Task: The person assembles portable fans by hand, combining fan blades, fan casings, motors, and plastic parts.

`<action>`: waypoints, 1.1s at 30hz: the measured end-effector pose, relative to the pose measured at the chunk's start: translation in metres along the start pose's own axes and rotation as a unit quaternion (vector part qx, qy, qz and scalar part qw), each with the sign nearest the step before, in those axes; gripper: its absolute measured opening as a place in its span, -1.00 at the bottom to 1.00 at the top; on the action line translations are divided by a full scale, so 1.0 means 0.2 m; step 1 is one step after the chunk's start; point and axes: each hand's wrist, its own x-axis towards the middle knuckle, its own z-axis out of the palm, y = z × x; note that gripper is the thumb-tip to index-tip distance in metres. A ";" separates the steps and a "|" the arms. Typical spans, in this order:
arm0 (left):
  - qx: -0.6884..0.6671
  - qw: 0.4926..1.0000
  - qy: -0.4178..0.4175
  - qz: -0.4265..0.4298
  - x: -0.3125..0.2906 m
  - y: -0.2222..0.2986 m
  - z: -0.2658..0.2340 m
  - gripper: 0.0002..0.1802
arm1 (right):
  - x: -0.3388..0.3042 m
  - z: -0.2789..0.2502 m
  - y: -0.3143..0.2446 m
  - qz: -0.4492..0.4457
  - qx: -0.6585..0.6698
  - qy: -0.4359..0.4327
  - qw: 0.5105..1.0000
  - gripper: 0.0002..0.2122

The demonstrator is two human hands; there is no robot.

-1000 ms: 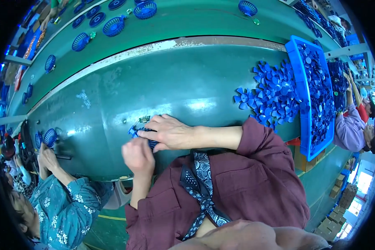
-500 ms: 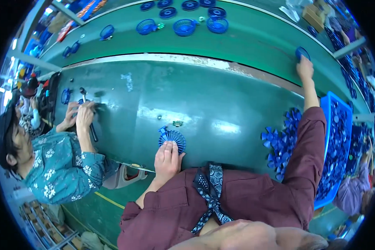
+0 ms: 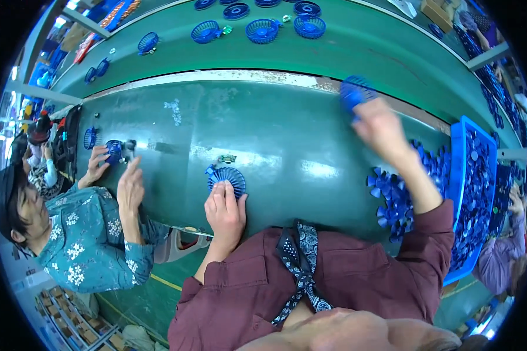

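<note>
My left hand (image 3: 225, 207) rests on a round blue slatted fan housing (image 3: 234, 175) on the bench, fingers over its near edge and thumb beside it. A small green circuit board (image 3: 227, 158) lies just beyond that housing. My right hand (image 3: 380, 126), blurred by motion, grips a second blue ribbed fan housing (image 3: 356, 90) above the bench's far edge. Its fingers are partly hidden behind the back of the hand. Nearest to that forearm is a pile of blue fan blades (image 3: 392, 196) on the bench.
A blue bin (image 3: 458, 175) full of blue fan blades stands at the right. Along the far side runs a green conveyor belt (image 3: 175, 55) carrying several blue housings (image 3: 262, 32). To the left, a co-worker's hands (image 3: 129, 184) are at another blue housing (image 3: 114, 152).
My right hand has come back left and nearer from over the belt, bringing the housing. The left-hand housing and board have shifted slightly left and away in view. The co-worker's hands have moved apart.
</note>
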 end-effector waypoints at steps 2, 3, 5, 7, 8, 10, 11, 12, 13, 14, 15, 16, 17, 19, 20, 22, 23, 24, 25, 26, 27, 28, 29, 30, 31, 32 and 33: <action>0.000 1.000 0.001 0.000 0.02 0.00 0.02 -0.47 | -0.06 0.04 -0.32 -0.058 0.012 -0.032 0.998 -0.75; -0.015 1.000 -0.003 0.014 0.04 0.00 0.03 -0.47 | -0.12 0.12 -0.40 -0.075 0.013 -0.041 0.996 -0.74; 0.007 1.000 -0.016 0.004 0.07 0.03 -0.04 -0.49 | -0.15 0.13 -0.56 -0.087 0.075 -0.082 0.990 -0.72; 0.010 1.000 -0.014 0.008 0.06 0.03 -0.04 -0.49 | -0.17 0.12 -0.69 -0.043 0.137 -0.075 0.987 -0.64; 0.004 1.000 -0.017 0.013 0.06 0.03 -0.01 -0.49 | -0.20 0.12 -0.72 -0.023 0.174 -0.052 0.983 -0.61; 0.010 1.000 -0.018 0.015 0.06 0.03 0.00 -0.50 | -0.25 0.14 -0.74 -0.010 0.198 -0.002 0.980 -0.61; 0.016 1.000 -0.015 0.018 0.05 0.03 0.01 -0.50 | -0.29 0.14 -0.74 0.005 0.208 0.044 0.977 -0.63; 0.022 0.999 -0.013 0.020 0.05 0.03 0.01 -0.49 | -0.33 0.15 -0.73 0.020 0.217 0.090 0.972 -0.65; 0.027 0.999 -0.011 0.025 0.05 0.03 0.02 -0.49 | -0.36 0.15 -0.71 0.037 0.208 0.093 0.973 -0.67; 0.024 0.999 -0.011 0.027 0.06 0.03 0.02 -0.49 | -0.39 0.15 -0.68 0.054 0.199 0.096 0.974 -0.69; 0.029 0.999 -0.009 0.026 0.05 0.03 0.02 -0.49 | -0.42 0.14 -0.66 0.081 0.190 0.087 0.975 -0.71; 0.035 0.999 -0.006 0.022 0.04 0.03 0.02 -0.49 | -0.45 0.12 -0.63 0.092 0.166 0.099 0.977 -0.71; 0.031 0.999 -0.007 0.013 0.04 0.03 0.02 -0.48 | -0.48 0.09 -0.59 0.104 0.142 0.112 0.978 -0.72; 0.040 0.999 -0.008 0.012 0.03 0.04 0.00 -0.47 | -0.54 0.03 -0.52 0.156 0.071 0.104 0.980 -0.67; 0.045 0.999 -0.010 0.014 0.03 0.04 -0.01 -0.46 | -0.58 -0.01 -0.49 0.189 0.041 0.081 0.978 -0.65; 0.022 0.999 -0.041 0.016 0.05 0.04 -0.04 -0.43 | -0.63 -0.06 -0.44 0.229 -0.017 0.033 0.973 -0.60; 0.003 0.998 -0.064 0.019 0.08 0.05 -0.09 -0.43 | -0.66 -0.05 -0.42 0.238 -0.029 0.010 0.971 -0.61; -0.047 0.996 -0.072 0.018 0.10 0.05 -0.13 -0.45 | -0.66 -0.03 -0.40 0.229 -0.026 0.008 0.973 -0.64; -0.098 0.992 -0.071 0.032 0.15 0.05 -0.17 -0.47 | -0.67 -0.01 -0.39 0.223 -0.024 0.006 0.975 -0.66; -0.148 0.986 -0.069 0.046 0.22 0.06 -0.22 -0.49 | -0.66 0.03 -0.37 0.227 -0.028 0.030 0.973 -0.71; -0.183 0.979 -0.046 0.075 0.31 0.08 -0.25 -0.51 | -0.64 0.05 -0.36 0.224 -0.022 0.045 0.973 -0.71; -0.207 0.972 -0.058 0.097 0.42 0.10 -0.26 -0.51 | -0.63 0.06 -0.35 0.220 -0.016 0.061 0.974 -0.72; -0.231 0.963 -0.070 0.122 0.55 0.12 -0.24 -0.51 | -0.62 0.08 -0.34 0.219 0.000 0.087 0.972 -0.74; -0.229 0.961 -0.054 0.143 0.69 0.16 -0.20 -0.51 | -0.61 0.09 -0.34 0.214 0.038 0.129 0.967 -0.74; -0.224 0.959 -0.041 0.168 0.83 0.19 -0.11 -0.50 | -0.60 0.09 -0.34 0.208 0.077 0.173 0.960 -0.75; -0.217 0.957 -0.025 0.190 0.97 0.20 0.00 -0.49 | -0.59 0.09 -0.34 0.214 0.135 0.196 0.947 -0.75; -0.207 0.956 0.008 0.209 1.11 0.23 0.12 -0.45 | -0.57 0.08 -0.37 0.262 0.247 0.193 0.913 -0.71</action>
